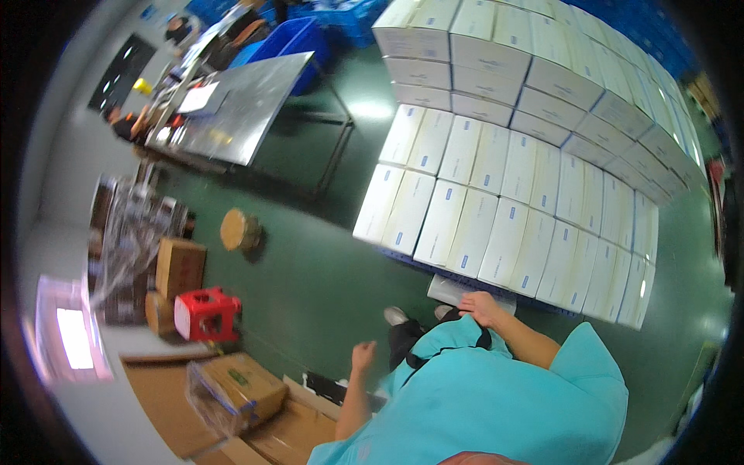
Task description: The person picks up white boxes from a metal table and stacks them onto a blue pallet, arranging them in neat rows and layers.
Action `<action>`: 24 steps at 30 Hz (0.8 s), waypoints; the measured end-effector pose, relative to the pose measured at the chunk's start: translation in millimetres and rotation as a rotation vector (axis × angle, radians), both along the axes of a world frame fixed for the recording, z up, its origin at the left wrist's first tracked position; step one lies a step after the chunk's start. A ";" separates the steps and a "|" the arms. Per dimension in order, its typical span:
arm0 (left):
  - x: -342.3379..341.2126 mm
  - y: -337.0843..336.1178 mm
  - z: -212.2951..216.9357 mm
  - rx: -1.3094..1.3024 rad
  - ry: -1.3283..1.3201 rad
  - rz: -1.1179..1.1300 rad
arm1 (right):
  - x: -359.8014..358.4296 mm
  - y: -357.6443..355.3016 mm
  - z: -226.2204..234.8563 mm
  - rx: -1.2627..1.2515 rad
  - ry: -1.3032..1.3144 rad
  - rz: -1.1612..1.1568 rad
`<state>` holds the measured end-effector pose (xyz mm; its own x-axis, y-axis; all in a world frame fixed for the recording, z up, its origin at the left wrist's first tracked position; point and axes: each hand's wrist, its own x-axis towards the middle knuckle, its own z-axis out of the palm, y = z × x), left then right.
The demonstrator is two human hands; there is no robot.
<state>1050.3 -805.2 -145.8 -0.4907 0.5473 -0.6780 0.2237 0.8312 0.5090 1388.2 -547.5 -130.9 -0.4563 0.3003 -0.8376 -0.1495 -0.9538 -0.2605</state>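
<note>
The person stands bent over at the foot of a big stack of white cartons (pixel 496 194) that sits on a blue pallet (pixel 403 258) on the green floor (pixel 310 271). The right hand (pixel 482 306) lies on a flat pale carton (pixel 448 288) just in front of the lowest row, with its fingers curled over the carton's near edge. Whether they actually clamp it cannot be told from here. The left hand (pixel 363 356) hangs free over the floor, loosely half open and holding nothing.

The carton lies flat, broad face up, touching the base of the stack. Its long axis runs along the stack's front, roughly left to right in the view and dipping a little toward the right. One short end points toward the person's shoes (pixel 395 314).

One hand at an edge will probably let so wide a piece sag or twist. It would handle better with the free hand on the opposite short end, both hands keeping it level and clear of the stacked row.

Well off to the left stand a red plastic stool (pixel 208 314) and a film-wrapped cardboard box (pixel 232 387). A steel table (pixel 240 101) stands farther back.
</note>
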 end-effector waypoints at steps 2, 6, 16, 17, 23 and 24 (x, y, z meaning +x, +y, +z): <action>-43.0 101.2 23.3 0.153 0.041 -0.044 | -44.9 -2.2 19.8 0.002 -0.017 -0.002; -105.9 254.5 27.6 0.277 -0.010 -0.121 | -108.2 -9.8 18.6 -0.007 -0.026 -0.319; -140.7 387.3 3.9 0.165 -0.842 -0.255 | -237.3 15.7 29.3 -0.248 0.059 -0.952; -135.0 386.1 5.7 0.183 -0.860 -0.190 | -255.3 20.4 31.4 -0.321 0.074 -0.930; -133.2 388.5 2.8 0.219 -0.807 -0.171 | -293.6 45.5 27.7 -0.093 0.257 -1.089; -132.5 389.2 4.5 0.216 -0.799 -0.174 | -291.0 42.3 26.6 -0.033 0.229 -1.041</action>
